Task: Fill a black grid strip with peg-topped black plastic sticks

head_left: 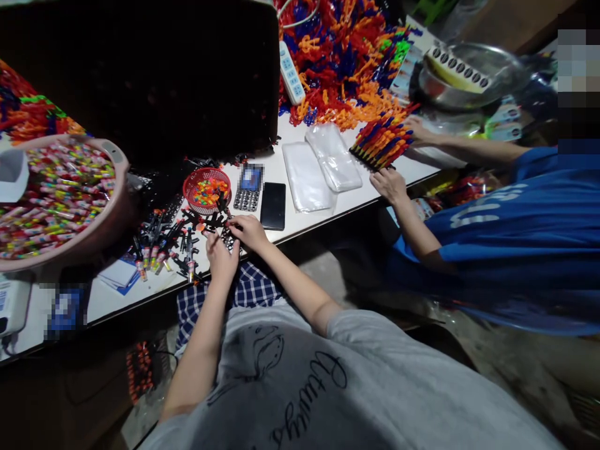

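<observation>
Left hand: the left hand (221, 257) lies on the worktop (328, 206) edge among small black plastic parts (187, 234); its grip cannot be told, fingers are hidden.
Right hand: the right hand (250, 231) has fingertips together on a small black piece, too small to name.
Nearby: red basket (206, 189) with coloured bits, keypad phone (248, 187), black smartphone (273, 205), clear bags (323, 165).
Left side: pink basin (60, 206), partly cut off.
Co-worker: a person's hands hold a bundle of coloured sticks (382, 140).
</observation>
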The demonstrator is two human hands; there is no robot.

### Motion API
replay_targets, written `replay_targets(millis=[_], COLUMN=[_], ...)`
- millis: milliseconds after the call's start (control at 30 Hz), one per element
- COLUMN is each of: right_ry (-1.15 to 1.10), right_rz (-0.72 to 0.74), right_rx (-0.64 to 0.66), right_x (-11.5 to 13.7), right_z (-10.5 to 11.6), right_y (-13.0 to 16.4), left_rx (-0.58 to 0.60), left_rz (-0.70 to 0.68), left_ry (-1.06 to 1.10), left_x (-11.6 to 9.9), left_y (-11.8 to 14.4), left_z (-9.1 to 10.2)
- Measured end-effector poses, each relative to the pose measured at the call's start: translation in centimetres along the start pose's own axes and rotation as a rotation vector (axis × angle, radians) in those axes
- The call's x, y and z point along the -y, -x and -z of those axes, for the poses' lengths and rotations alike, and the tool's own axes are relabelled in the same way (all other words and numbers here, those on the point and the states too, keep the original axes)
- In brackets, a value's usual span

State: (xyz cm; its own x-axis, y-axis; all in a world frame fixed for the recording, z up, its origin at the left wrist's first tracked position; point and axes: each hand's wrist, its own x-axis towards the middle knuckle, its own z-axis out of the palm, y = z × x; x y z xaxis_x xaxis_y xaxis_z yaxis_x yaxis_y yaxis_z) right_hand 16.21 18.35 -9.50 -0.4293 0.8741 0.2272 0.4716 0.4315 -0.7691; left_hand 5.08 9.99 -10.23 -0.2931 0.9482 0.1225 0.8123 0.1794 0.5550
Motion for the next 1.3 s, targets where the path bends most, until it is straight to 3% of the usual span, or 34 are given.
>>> replay_targets(millis=[133,633,700,867,933,1067,1300], right_ry=[0.042,0.153,0.152,0.133,0.124,0.114,0.143], right_rz=[0.005,-0.071,-0.09,-0.075,-0.055,-0.038,-0.051], right_rx=[0.008,-0.079,-0.103,-0.154,-0.159,-0.151,-0.188], right_x=[-0.5,0.5,0.8,0.8,0.7,0.3,0.1], right_z=[-0.6,-2.1,-2.5,-2.9,-2.9,-2.9,-3.2], right_y=[-0.8,1.1,1.4,1.7,1.7,1.7,1.9], left_rx=[0.122,0.243,0.188,-0.151,-0.229,-0.295,-0.311], left_rz=[-0.081,-0.176,-0.17,-0.076,-0.096,-0.171,-0.18], left_ry=[-0.11,-0.101,-0.009,0.31,0.403,0.473,0.46], left_x=[-0.7,0.7,0.8,0.5,0.3,-0.1,-0.7], left_y=[0.7,0.8,0.6,-0.6,-1.3,-2.4,-3.4], left_z=[-0.1,2.3,2.7,3.7,3.9,3.6,3.4])
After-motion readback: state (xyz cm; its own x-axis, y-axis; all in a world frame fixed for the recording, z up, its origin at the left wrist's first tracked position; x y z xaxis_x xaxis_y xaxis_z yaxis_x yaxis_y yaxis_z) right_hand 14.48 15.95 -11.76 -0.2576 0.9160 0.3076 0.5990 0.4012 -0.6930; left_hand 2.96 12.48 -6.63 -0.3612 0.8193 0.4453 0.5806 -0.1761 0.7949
